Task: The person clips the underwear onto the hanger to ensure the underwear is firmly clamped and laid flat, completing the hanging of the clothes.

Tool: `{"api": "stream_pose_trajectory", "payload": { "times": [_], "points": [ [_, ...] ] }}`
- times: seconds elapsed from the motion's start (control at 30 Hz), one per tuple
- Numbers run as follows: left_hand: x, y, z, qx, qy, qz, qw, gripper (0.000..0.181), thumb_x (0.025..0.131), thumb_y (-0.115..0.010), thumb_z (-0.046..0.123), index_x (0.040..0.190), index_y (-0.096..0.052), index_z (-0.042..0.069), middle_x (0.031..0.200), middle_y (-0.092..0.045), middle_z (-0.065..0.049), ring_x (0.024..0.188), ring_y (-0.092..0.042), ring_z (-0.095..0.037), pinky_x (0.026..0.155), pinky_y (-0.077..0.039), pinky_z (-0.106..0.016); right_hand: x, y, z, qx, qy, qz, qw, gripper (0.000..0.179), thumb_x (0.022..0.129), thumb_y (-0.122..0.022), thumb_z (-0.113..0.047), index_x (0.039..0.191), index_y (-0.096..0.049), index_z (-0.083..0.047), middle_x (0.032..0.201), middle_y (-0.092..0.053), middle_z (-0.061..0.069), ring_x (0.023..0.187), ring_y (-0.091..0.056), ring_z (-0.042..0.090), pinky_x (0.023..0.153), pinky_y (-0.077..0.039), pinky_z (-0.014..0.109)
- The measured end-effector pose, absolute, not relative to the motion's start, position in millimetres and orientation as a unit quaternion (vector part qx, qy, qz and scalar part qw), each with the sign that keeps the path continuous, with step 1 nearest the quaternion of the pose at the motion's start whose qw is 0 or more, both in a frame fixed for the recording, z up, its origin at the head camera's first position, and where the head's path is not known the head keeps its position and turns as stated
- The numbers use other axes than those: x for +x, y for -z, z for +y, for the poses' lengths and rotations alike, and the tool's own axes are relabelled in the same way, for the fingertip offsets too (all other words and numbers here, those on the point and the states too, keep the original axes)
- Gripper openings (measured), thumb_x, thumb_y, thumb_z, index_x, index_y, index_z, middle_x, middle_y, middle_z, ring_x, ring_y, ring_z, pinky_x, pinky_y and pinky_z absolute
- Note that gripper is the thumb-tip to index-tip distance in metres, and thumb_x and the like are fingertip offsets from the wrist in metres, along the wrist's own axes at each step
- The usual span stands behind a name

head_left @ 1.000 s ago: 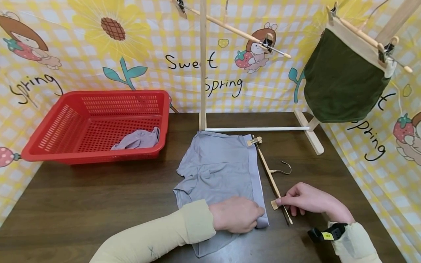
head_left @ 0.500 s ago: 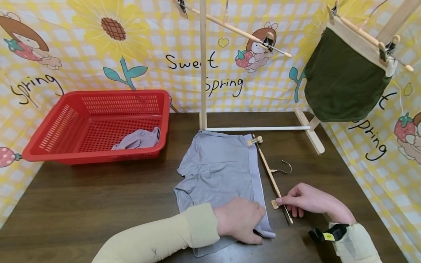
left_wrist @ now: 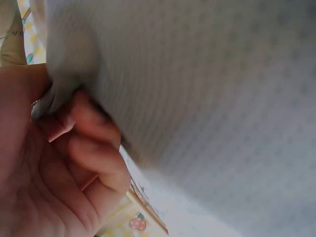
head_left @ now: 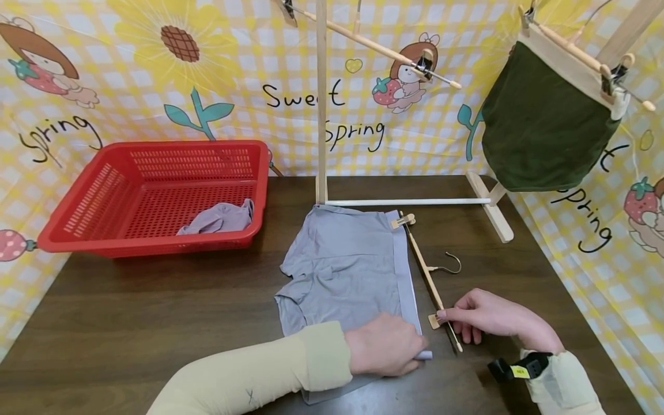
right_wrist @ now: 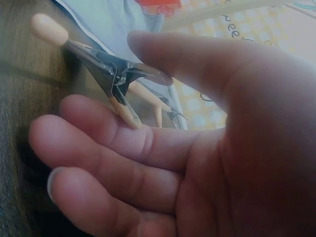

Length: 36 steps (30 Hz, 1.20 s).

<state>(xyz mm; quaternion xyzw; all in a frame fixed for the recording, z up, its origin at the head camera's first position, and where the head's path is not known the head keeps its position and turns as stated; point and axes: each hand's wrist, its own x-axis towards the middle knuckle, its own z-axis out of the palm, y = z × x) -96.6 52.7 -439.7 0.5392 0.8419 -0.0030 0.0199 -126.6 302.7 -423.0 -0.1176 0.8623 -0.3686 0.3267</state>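
Observation:
Grey boxer briefs [head_left: 353, 271] lie flat on the table, their lighter waistband [head_left: 402, 259] toward the right. My left hand [head_left: 386, 346] pinches the near end of that waistband between thumb and fingers; the cloth [left_wrist: 197, 89] fills much of the left wrist view. Beside the waistband lies a wooden clip hanger [head_left: 426, 279]. Its far clip [head_left: 403, 221] sits over the waistband's far corner. My right hand [head_left: 493, 314] holds the near clip [right_wrist: 118, 74] between thumb and index finger, its handles pressed between them. The other fingers curve beneath.
A red basket [head_left: 155, 246] at the left holds a mauve cloth item [head_left: 220, 219]. Behind stands a wooden rack with a white lower bar [head_left: 410, 202]. From it hang a bare clip hanger [head_left: 358, 38] and dark green briefs [head_left: 550, 121].
My left hand spread its fingers over the waistband's near end, then curled them around it, shifting slightly right. My right hand keeps its hold on the clip.

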Motion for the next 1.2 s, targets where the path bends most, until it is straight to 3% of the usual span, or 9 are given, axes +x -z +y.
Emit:
{"api": "stream_pose_trajectory", "payload": {
  "times": [0.17,0.37,0.5,0.67,0.83,0.97,1.1,1.2],
  "points": [
    [-102,434,47,0.524,-0.028,0.85,0.052,0.032,0.097,-0.068,0.037,0.07,-0.058,0.022,0.064,-0.056,0.01,0.053,-0.051,-0.007,0.046,-0.046,-0.024,-126,424,304,-0.124,0.378,0.856,0.331,0.046,0.103,-0.061,-0.037,0.07,-0.067,-0.005,0.059,-0.064,0.006,0.052,-0.06,0.018,0.049,-0.051,0.033],
    [-105,432,39,0.515,-0.075,0.851,0.07,0.034,0.099,-0.065,0.029,0.067,-0.055,0.021,0.065,-0.056,0.008,0.054,-0.052,-0.009,0.05,-0.048,-0.025,-125,426,305,-0.113,0.384,0.858,0.321,0.05,0.104,-0.058,-0.038,0.069,-0.067,-0.004,0.06,-0.063,0.006,0.053,-0.06,0.018,0.045,-0.047,0.029],
    [-106,433,35,0.513,-0.098,0.849,0.079,0.027,0.1,-0.062,0.025,0.075,-0.058,0.019,0.064,-0.053,0.009,0.053,-0.049,-0.006,0.048,-0.045,-0.022,-123,427,305,-0.103,0.392,0.858,0.316,0.051,0.105,-0.056,-0.038,0.069,-0.066,-0.003,0.062,-0.064,0.006,0.053,-0.06,0.018,0.045,-0.046,0.029],
    [-105,434,31,0.483,-0.123,0.861,0.102,0.011,0.101,-0.061,0.022,0.095,-0.056,0.014,0.065,-0.049,0.009,0.052,-0.046,-0.004,0.046,-0.042,-0.019,-122,428,304,-0.103,0.407,0.857,0.3,0.05,0.106,-0.054,-0.036,0.071,-0.065,-0.002,0.062,-0.063,0.006,0.052,-0.059,0.019,0.045,-0.046,0.03],
    [-106,432,29,0.453,-0.168,0.867,0.125,0.015,0.101,-0.061,0.02,0.104,-0.049,0.011,0.064,-0.048,0.007,0.049,-0.047,-0.006,0.043,-0.041,-0.021,-119,429,300,-0.095,0.415,0.862,0.276,0.051,0.105,-0.056,-0.038,0.069,-0.065,-0.003,0.059,-0.06,0.004,0.049,-0.057,0.016,0.044,-0.046,0.03],
    [-109,430,29,0.469,-0.167,0.86,0.114,0.015,0.098,-0.064,0.022,0.093,-0.052,0.015,0.062,-0.048,0.009,0.05,-0.048,-0.004,0.046,-0.041,-0.021,-116,430,295,-0.079,0.424,0.864,0.262,0.052,0.104,-0.057,-0.04,0.067,-0.065,-0.004,0.057,-0.059,0.002,0.048,-0.055,0.014,0.043,-0.046,0.03],
    [-109,429,29,0.496,-0.141,0.85,0.105,0.027,0.096,-0.066,0.024,0.074,-0.052,0.02,0.057,-0.047,0.012,0.049,-0.046,-0.001,0.046,-0.04,-0.018,-113,428,290,-0.076,0.429,0.864,0.253,0.051,0.104,-0.058,-0.039,0.067,-0.065,-0.004,0.057,-0.059,0.003,0.048,-0.053,0.013,0.042,-0.044,0.029],
    [-108,430,30,0.505,-0.124,0.848,0.104,0.029,0.097,-0.066,0.025,0.07,-0.054,0.022,0.058,-0.049,0.012,0.049,-0.046,-0.001,0.047,-0.041,-0.018,-111,427,287,-0.08,0.434,0.863,0.246,0.05,0.104,-0.057,-0.037,0.068,-0.066,-0.004,0.058,-0.058,0.003,0.048,-0.053,0.014,0.043,-0.044,0.029]
  ]
}}
